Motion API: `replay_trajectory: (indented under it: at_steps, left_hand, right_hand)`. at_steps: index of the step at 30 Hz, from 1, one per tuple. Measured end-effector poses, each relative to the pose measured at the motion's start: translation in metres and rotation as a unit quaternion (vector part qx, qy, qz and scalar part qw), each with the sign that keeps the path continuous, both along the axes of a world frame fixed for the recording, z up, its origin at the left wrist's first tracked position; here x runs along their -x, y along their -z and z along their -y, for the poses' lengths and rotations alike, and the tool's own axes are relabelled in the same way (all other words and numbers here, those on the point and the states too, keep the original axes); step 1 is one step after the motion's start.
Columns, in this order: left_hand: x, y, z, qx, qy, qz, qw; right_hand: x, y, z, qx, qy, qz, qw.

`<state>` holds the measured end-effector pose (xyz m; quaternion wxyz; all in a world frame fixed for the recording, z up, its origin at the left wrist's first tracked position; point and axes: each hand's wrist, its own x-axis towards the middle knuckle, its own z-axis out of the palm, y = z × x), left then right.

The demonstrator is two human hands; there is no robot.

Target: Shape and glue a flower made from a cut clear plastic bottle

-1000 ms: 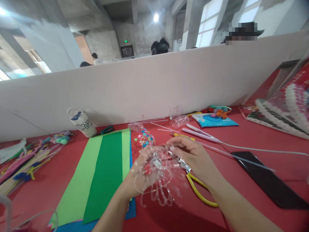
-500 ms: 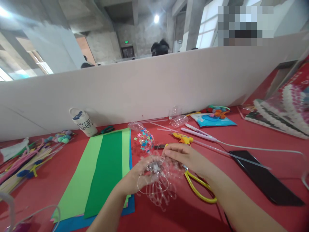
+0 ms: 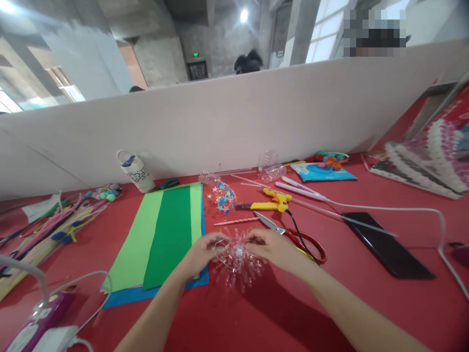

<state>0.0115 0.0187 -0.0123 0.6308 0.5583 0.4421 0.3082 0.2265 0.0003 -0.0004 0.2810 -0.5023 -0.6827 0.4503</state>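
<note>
A clear plastic piece with many thin spiky strands (image 3: 240,254) is held between my two hands, low over the red table (image 3: 234,322). My left hand (image 3: 208,249) has its fingers closed on the strands at the left side, where a thin clear loop also shows. On the right side, my right hand (image 3: 266,244) pinches the strands from above. Just beyond the hands lie a striped pink stick (image 3: 234,221), red-handled scissors (image 3: 284,230) and a yellow utility knife (image 3: 260,207). A clear ball with coloured stars (image 3: 224,198) sits farther back.
Green and blue sheets (image 3: 170,230) lie at left, near a white bottle (image 3: 138,173). A yellow glue gun (image 3: 279,199), a hair straightener (image 3: 302,190) and a black phone (image 3: 388,244) are at right. A purple power strip (image 3: 44,318) is at lower left; a white partition (image 3: 220,122) stands behind.
The spiky piece has turned so its centre faces me and its strands spread outward. My right hand has moved nearer to me, uncovering the knife and scissors. The view has shifted.
</note>
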Motion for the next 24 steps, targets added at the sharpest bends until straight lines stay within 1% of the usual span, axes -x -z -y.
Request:
replay_trajectory:
  at_steps: [2, 5, 7, 9, 12, 15, 18, 21, 24]
  left_hand:
    - [0.005, -0.002, -0.001, 0.027, -0.024, 0.010, 0.999]
    - [0.008, -0.007, 0.000, 0.051, -0.014, 0.016, 0.998]
    - [0.005, -0.010, 0.002, 0.029, 0.005, -0.035, 0.999]
    - [-0.001, -0.011, 0.002, -0.036, 0.011, -0.096, 0.995]
    - [-0.012, -0.009, -0.005, -0.083, 0.012, -0.115, 0.990]
    - [-0.018, -0.005, -0.018, -0.094, 0.039, -0.124, 0.987]
    - [-0.020, -0.003, -0.027, -0.100, 0.064, -0.139, 0.983]
    - [-0.019, -0.003, -0.030, -0.105, 0.088, -0.153, 0.979]
    - [-0.019, -0.005, -0.026, -0.109, 0.123, -0.158, 0.974]
  right_hand:
    - [0.001, 0.001, 0.001, -0.008, 0.013, 0.020, 1.000]
    - [0.003, 0.001, 0.002, -0.020, 0.024, 0.047, 0.998]
    - [0.004, 0.000, 0.002, -0.024, 0.018, 0.059, 0.998]
    - [0.004, 0.001, 0.001, -0.025, 0.010, 0.065, 0.998]
    - [0.005, 0.004, -0.002, -0.025, 0.001, 0.071, 0.997]
    - [0.003, 0.007, -0.005, -0.028, -0.004, 0.079, 0.996]
    - [-0.004, 0.006, -0.008, -0.029, -0.015, 0.090, 0.995]
    - [-0.015, 0.001, -0.013, -0.035, -0.032, 0.119, 0.992]
    - [-0.025, -0.005, -0.021, -0.039, -0.045, 0.155, 0.986]
